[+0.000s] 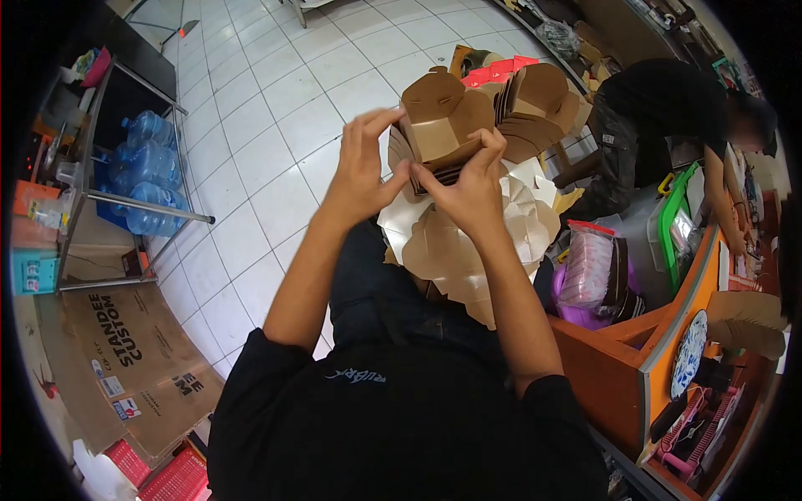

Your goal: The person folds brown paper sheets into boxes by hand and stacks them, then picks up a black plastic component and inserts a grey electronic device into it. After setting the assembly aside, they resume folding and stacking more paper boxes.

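Note:
A brown paper takeout box [443, 125] with its flaps standing up is between my two hands, above what looks like a stack of similar boxes. My left hand [366, 163] grips its left side, with the fingers raised along the wall and the thumb at the near corner. On the right side, my right hand [469, 179] curls its fingers over the wall, its thumb pressed near the front edge. The thumbs nearly meet. Flat, unfolded box blanks [459, 250] lie just under my hands. Another stack of formed boxes [535, 108] stands close by on the right.
At right, a person in dark clothes [668, 108] bends over an orange counter [601, 359]. A green-lidded bin [672, 225] and a purple container with a pink package [589, 267] sit beside me. Water bottles [154, 163] fill a rack at left, above a cardboard sheet [125, 367].

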{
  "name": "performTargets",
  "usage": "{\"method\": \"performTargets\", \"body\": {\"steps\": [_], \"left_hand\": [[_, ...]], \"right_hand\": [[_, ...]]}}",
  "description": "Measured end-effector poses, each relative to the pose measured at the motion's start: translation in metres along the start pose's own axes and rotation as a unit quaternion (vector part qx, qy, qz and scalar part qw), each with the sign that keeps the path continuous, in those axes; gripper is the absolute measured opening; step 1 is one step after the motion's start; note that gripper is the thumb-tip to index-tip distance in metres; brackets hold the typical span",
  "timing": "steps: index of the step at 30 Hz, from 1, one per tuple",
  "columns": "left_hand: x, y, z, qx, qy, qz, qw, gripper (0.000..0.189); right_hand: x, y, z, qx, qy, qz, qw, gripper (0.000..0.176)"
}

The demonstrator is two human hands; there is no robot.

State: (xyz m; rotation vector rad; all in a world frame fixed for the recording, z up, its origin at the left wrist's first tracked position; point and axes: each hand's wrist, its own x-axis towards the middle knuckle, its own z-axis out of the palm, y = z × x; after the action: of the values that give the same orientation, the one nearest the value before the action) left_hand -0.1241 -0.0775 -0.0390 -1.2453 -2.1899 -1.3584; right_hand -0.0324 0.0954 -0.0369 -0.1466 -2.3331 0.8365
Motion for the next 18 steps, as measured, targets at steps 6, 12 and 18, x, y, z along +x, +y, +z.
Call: {"method": "performTargets", "body": {"steps": [6, 12, 18], "left_hand": [[0.035, 0.011, 0.000, -0.086, -0.086, 0.030, 0.992, 0.080], [0.035, 0.013, 0.020, -0.040, -0.007, 0.031, 0.999, 0.072], [0.048, 0.036, 0.013, 0.044, -0.081, 0.050, 0.994, 0.060]], "right_hand": [[0.005, 0.010, -0.023, 0.086, -0.014, 0.017, 0.996, 0.071], [0.063, 0.008, -0.049, 0.041, -0.021, 0.136, 0.990, 0.048], [0.099, 0.006, -0.022, -0.229, -0.130, 0.064, 0.963, 0.015]]}}
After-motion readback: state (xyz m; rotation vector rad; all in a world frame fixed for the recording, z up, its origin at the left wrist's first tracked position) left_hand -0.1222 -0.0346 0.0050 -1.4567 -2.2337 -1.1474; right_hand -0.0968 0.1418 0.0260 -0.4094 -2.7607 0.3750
